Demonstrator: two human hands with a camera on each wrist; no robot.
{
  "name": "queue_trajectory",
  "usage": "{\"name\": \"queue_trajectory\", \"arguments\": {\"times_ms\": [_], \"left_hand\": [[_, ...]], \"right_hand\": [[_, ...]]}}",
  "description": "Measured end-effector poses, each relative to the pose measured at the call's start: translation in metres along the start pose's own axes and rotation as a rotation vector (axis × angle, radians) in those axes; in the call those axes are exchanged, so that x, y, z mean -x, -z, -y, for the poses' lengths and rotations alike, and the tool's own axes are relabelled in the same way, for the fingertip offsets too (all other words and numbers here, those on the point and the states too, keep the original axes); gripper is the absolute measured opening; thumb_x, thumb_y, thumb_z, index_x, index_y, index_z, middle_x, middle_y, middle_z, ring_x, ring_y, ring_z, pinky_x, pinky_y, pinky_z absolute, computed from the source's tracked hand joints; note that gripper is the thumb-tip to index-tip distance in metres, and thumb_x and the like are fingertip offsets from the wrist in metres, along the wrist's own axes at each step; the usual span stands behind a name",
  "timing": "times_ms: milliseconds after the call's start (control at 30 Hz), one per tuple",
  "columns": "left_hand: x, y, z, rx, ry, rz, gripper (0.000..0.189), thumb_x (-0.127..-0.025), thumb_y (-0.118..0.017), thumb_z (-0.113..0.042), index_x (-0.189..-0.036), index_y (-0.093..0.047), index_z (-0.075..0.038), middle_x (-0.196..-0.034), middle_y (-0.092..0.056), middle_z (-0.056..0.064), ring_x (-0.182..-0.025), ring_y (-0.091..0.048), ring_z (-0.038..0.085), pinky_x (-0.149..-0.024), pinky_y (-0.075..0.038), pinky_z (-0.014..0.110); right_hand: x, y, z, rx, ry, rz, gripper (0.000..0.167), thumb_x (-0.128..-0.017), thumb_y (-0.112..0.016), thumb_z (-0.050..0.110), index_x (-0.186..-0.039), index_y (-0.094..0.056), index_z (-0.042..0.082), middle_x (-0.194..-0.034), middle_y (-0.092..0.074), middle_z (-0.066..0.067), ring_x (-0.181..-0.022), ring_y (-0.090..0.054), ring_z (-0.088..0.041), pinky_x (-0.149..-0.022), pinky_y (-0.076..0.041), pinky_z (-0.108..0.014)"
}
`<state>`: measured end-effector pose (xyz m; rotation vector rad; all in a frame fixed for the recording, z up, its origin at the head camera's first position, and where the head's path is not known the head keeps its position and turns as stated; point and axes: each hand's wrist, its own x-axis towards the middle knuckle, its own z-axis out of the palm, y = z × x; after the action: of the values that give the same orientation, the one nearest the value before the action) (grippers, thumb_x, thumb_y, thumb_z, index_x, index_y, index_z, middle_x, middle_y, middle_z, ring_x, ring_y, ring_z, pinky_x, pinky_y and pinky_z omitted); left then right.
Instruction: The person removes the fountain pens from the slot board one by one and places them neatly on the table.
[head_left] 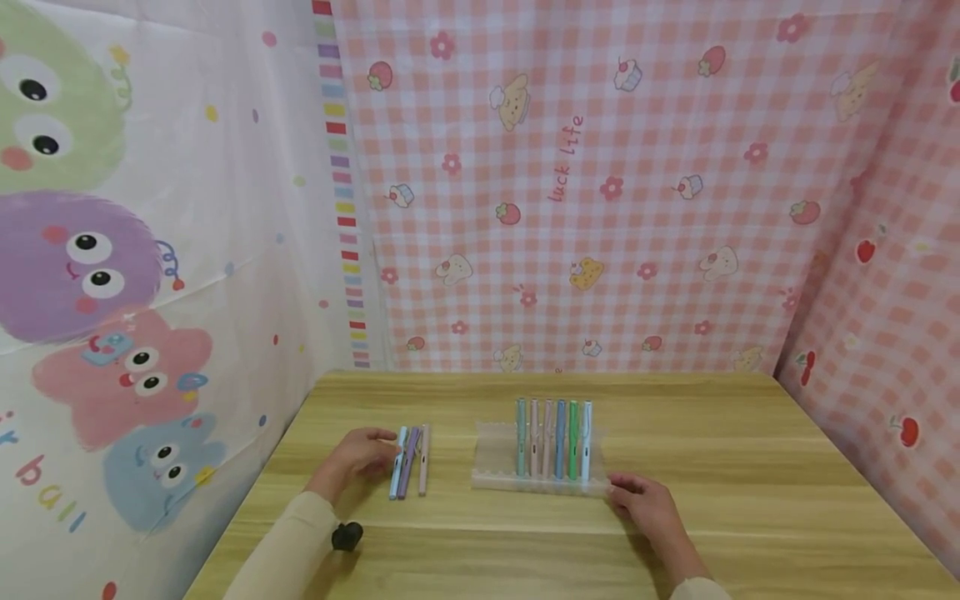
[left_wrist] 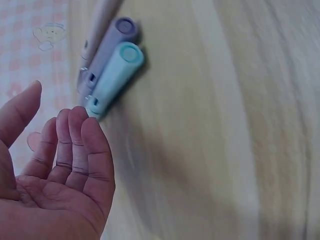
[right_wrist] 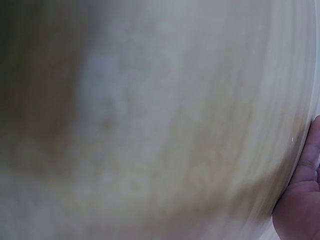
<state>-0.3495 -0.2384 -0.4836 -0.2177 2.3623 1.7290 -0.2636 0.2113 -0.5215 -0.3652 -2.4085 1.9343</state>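
Note:
My left hand (head_left: 366,454) is at the left side of a small group of capped pens on the table, its fingers loosely bent and nothing in its palm. Nearest to its fingertips lies a light blue pen (left_wrist: 117,70), with a purple pen (left_wrist: 111,45) against it and a pale pink pen (head_left: 424,460) just beyond. A clear, notched pen rack (head_left: 495,482) holds several pens side by side, among them a green pen (head_left: 573,442) and a blue pen (head_left: 560,442). My right hand (head_left: 647,504) touches the rack's right front corner with its fingertips; only part of it shows in the right wrist view.
The wood-grain table (head_left: 750,483) reaches back to a pink checked curtain (head_left: 637,225). A white printed cloth (head_left: 247,208) hangs along the left side. A small black object (head_left: 347,537) is by the left sleeve.

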Motion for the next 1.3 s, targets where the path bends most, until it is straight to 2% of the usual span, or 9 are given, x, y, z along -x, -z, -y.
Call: {"name": "queue_trajectory", "arguments": {"times_ms": [100,267,400,600,800,1033,1300], "left_hand": [[-0.002,-0.003,-0.005,0.021,-0.006,0.006,0.047,-0.086,-0.074,-0.004,-0.128,-0.057,0.009,-0.088,-0.067,0.007,-0.074,-0.061,0.016,-0.07,-0.055,0.032],[0.001,-0.008,-0.016,0.003,-0.04,0.051,0.045,-0.089,-0.07,-0.004,-0.13,-0.056,0.008,-0.098,-0.067,0.01,-0.084,-0.061,0.02,-0.079,-0.055,0.039],[0.004,-0.014,-0.023,0.019,-0.06,0.078,0.045,-0.09,-0.068,-0.003,-0.131,-0.054,0.01,-0.101,-0.066,0.012,-0.084,-0.061,0.019,-0.081,-0.054,0.039],[0.005,-0.023,-0.028,0.039,-0.083,0.081,0.043,-0.089,-0.068,-0.002,-0.128,-0.056,0.01,-0.103,-0.065,0.013,-0.085,-0.061,0.021,-0.082,-0.054,0.04],[0.004,-0.031,-0.03,0.022,-0.096,0.095,0.041,-0.089,-0.068,-0.004,-0.127,-0.058,0.008,-0.11,-0.066,0.018,-0.094,-0.063,0.025,-0.092,-0.051,0.048],[0.004,-0.039,-0.033,0.007,-0.126,0.123,0.047,-0.089,-0.069,-0.006,-0.13,-0.056,0.009,-0.105,-0.069,0.015,-0.093,-0.066,0.024,-0.086,-0.054,0.043],[0.006,-0.048,-0.041,0.03,-0.126,0.154,0.048,-0.09,-0.071,-0.009,-0.132,-0.056,0.007,-0.107,-0.068,0.013,-0.103,-0.064,0.035,-0.087,-0.055,0.042]], "right_hand": [[-0.001,-0.001,-0.001,-0.008,0.01,0.0,0.027,-0.093,-0.065,0.001,-0.116,-0.065,-0.012,-0.105,-0.07,-0.016,-0.085,-0.065,-0.014,-0.073,-0.056,-0.027],[-0.001,-0.001,0.0,-0.012,0.01,-0.004,0.027,-0.092,-0.066,0.0,-0.117,-0.065,-0.012,-0.107,-0.069,-0.018,-0.085,-0.065,-0.014,-0.073,-0.055,-0.026],[0.0,0.0,0.0,-0.014,0.005,-0.006,0.028,-0.092,-0.065,-0.001,-0.117,-0.064,-0.013,-0.108,-0.069,-0.019,-0.086,-0.064,-0.014,-0.073,-0.055,-0.025],[-0.001,0.0,0.0,-0.03,0.008,-0.002,0.029,-0.092,-0.066,-0.001,-0.118,-0.063,-0.013,-0.107,-0.069,-0.019,-0.085,-0.065,-0.014,-0.073,-0.055,-0.025],[0.001,0.0,0.0,-0.027,0.015,-0.004,0.028,-0.092,-0.066,-0.001,-0.116,-0.064,-0.014,-0.106,-0.069,-0.017,-0.085,-0.064,-0.013,-0.073,-0.055,-0.025],[0.0,0.001,0.0,-0.003,0.014,-0.002,0.027,-0.092,-0.066,0.0,-0.116,-0.064,-0.013,-0.107,-0.069,-0.017,-0.086,-0.064,-0.014,-0.074,-0.056,-0.027],[-0.001,0.001,0.0,0.005,-0.001,0.015,0.027,-0.095,-0.064,0.002,-0.118,-0.064,-0.012,-0.105,-0.068,-0.014,-0.087,-0.063,-0.015,-0.077,-0.057,-0.032]]}}
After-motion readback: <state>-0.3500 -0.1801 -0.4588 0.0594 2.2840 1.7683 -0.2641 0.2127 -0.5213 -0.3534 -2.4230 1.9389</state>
